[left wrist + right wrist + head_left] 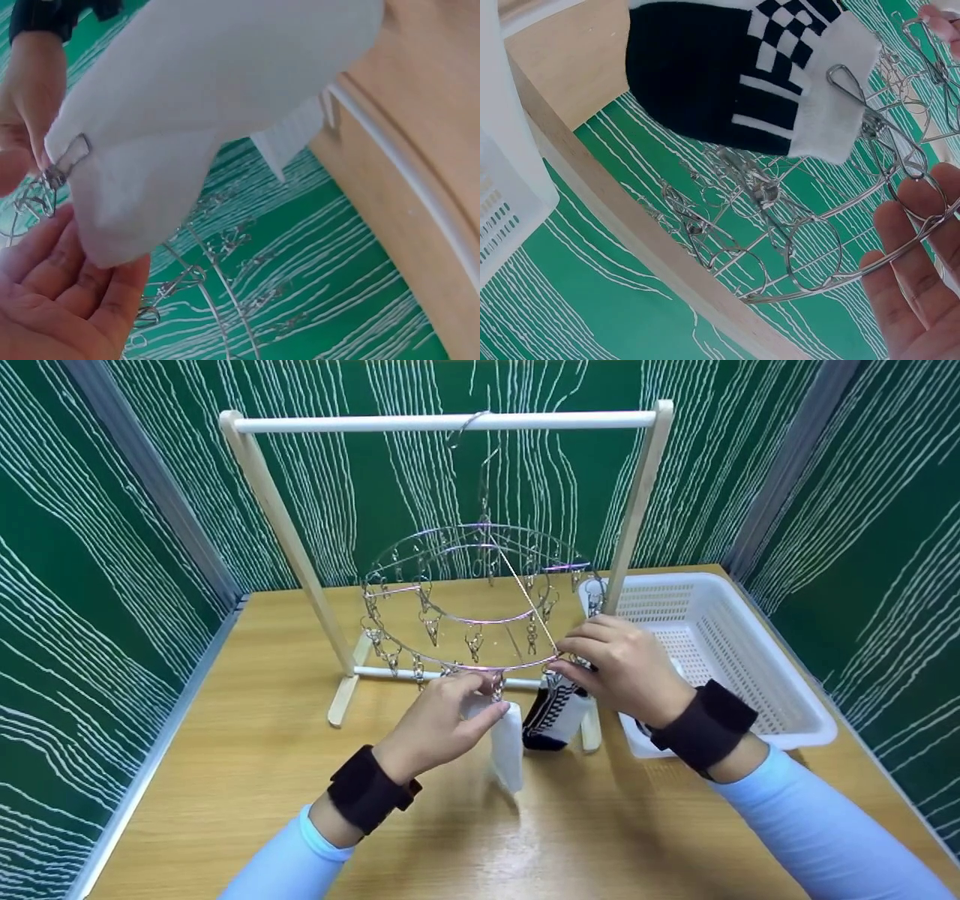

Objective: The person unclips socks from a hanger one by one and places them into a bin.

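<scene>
A round metal clip hanger (480,667) with two wire rings hangs from a rod. At its front, my left hand (439,724) pinches a wire clip (497,688) between thumb and forefinger. That clip's jaws bite the edge of a white sock (210,82), which dangles beside the fingers. My right hand (626,660) grips the outer ring to the right, fingers behind the wire in the right wrist view. Near it, a black-and-white checkered sock (697,75) hangs by its white cuff from another clip (870,120).
The wooden stand (281,525) carries a white crossbar (360,424) across its top. Behind the right hand, a white plastic basket (750,660) sits on the wooden table (232,780). Several unused clips (431,630) dangle from the rings. Green, white-streaked walls surround the table.
</scene>
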Motion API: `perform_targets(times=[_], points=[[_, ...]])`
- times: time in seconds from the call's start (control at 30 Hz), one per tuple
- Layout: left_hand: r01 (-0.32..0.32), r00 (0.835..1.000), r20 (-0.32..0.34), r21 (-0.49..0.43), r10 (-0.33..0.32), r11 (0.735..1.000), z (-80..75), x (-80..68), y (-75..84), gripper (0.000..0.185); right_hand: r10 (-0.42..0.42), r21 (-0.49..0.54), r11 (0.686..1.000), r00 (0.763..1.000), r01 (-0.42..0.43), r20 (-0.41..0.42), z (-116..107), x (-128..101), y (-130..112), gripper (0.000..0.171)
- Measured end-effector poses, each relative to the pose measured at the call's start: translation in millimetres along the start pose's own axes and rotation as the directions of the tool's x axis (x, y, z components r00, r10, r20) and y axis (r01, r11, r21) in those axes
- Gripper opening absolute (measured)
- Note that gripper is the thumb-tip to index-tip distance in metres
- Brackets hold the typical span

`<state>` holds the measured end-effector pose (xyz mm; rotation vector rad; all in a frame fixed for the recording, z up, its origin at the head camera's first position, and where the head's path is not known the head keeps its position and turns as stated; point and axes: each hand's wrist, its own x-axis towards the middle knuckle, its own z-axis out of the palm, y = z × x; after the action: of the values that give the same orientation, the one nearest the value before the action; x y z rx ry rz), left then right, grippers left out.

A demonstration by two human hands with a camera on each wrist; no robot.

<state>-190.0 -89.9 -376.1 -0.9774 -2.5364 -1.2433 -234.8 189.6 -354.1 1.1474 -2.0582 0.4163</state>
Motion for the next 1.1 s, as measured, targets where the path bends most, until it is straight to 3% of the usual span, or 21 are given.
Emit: perform_targets(times=[0.23,0.6,0.83,1.1], points=[[0.051,0.997,-0.047,-0.090,-0.055,0.995,0.2,1.6,1.5,0.016,0.007,-0.005,1.000,1.000,-0.007,0.005,0.5,-2.4,-0.8,0.022],[0.056,0.983,-0.173,-0.043,-0.062,0.998,0.7,3.4,5.3,0.017,0.047,0.045,0.998,0.999,-0.045,-0.024,2.4,-5.7,-7.7,0.022],[0.057,0.981,-0.185,-0.041,-0.063,0.998,-1.3,2.4,6.0,0.016,0.097,0.042,0.995,0.993,-0.094,-0.073,-2.9,-9.4,-22.7,0.031],[0.055,0.981,-0.181,-0.058,-0.065,0.997,-1.9,3.0,6.2,0.017,0.175,0.089,0.983,0.967,-0.161,-0.185,-7.5,-16.1,-50.1,0.032]])
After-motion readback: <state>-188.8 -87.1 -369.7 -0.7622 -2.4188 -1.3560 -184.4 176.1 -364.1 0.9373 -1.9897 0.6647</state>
